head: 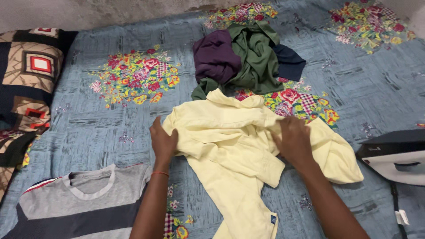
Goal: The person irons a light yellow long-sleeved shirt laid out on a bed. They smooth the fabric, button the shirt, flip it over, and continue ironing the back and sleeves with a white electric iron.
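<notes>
A pale yellow shirt lies crumpled on the blue flowered bedsheet. My left hand rests at the shirt's left edge, fingers closed on the fabric there. My right hand lies palm down on the shirt's right side, pressing the cloth. A thin orange band circles my left wrist. Beyond the shirt sits a heap of clothes: a purple garment, a green garment and a dark navy one.
A grey T-shirt with dark stripes lies flat at the lower left. A patterned pillow fills the left edge. A black and white clothes iron stands at the right, its cord trailing down.
</notes>
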